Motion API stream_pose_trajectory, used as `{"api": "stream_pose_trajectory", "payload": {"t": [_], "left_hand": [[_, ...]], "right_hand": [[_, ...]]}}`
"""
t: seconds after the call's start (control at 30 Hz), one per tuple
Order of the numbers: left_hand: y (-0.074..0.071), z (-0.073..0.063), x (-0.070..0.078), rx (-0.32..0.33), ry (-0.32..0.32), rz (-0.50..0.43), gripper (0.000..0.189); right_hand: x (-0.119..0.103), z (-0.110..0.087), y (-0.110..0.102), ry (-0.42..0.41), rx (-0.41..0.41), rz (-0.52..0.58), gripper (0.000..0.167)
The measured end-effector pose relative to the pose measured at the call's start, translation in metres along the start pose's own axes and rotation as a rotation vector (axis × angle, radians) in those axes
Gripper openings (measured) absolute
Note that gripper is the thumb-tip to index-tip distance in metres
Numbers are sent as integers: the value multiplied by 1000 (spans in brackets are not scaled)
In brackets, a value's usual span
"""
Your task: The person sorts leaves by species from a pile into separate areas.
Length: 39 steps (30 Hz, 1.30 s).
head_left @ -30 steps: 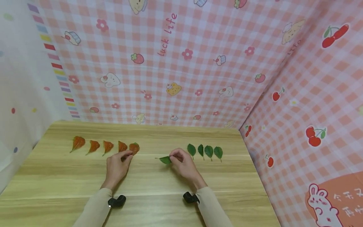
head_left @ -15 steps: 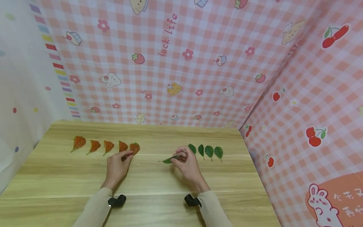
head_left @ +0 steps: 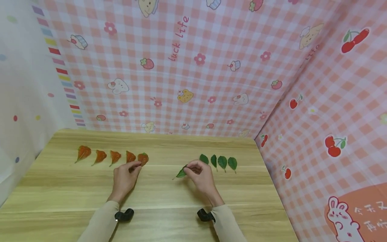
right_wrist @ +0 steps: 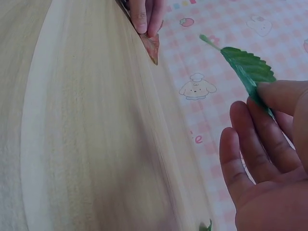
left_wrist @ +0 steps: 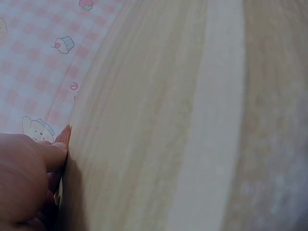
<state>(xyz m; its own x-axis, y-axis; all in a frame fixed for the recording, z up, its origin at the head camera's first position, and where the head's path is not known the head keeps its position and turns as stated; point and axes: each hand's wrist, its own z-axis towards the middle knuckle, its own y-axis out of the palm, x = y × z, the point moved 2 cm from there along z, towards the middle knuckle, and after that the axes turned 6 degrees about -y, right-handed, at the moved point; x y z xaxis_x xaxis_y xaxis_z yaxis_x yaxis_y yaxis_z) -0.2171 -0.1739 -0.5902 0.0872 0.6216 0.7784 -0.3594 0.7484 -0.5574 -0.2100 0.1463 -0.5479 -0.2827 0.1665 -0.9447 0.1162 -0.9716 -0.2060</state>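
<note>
My left hand (head_left: 125, 178) pinches the lower edge of the rightmost red-orange leaf (head_left: 143, 157) on the wooden table. In the left wrist view, only a pointed bit of that leaf (left_wrist: 64, 134) shows past the fingertips. Between thumb and forefinger, my right hand (head_left: 203, 178) holds a green leaf (head_left: 181, 173) above the table, stem pointing down and left. The right wrist view shows this leaf's toothed edge (right_wrist: 255, 67) and its other fingers loosely spread below. Part of the held leaf is hidden behind the thumb.
Several red-orange leaves (head_left: 115, 157) lie in a row at the left, stems towards me. Another row, of green leaves (head_left: 222, 162), lies behind and right of my right hand. A pink checked cloth wall (head_left: 193, 77) rises at the table's back edge, another at the right.
My right hand has shifted slightly right, turning the green leaf so its stem swings from pointing left to down-left. The left hand stays on the red-orange leaf.
</note>
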Motion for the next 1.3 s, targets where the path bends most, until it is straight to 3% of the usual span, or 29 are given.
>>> {"api": "stream_pose_trajectory", "payload": {"t": [0.43, 0.6, 0.83, 1.1, 1.3], "left_hand": [[1, 0, -2, 9, 3, 5, 14], [1, -1, -1, 15, 8, 4, 14], [1, -1, -2, 13, 8, 3, 15], [1, -2, -3, 25, 23, 5, 15], [1, -2, -2, 31, 27, 5, 15]], "right_hand": [[3, -2, -3, 28, 81, 9, 32], [5, -1, -4, -7, 111, -37, 27], [5, -2, -8, 22, 141, -59, 15], [8, -5, -11, 83, 187, -2, 17], [9, -7, -15, 109, 221, 25, 30]]}}
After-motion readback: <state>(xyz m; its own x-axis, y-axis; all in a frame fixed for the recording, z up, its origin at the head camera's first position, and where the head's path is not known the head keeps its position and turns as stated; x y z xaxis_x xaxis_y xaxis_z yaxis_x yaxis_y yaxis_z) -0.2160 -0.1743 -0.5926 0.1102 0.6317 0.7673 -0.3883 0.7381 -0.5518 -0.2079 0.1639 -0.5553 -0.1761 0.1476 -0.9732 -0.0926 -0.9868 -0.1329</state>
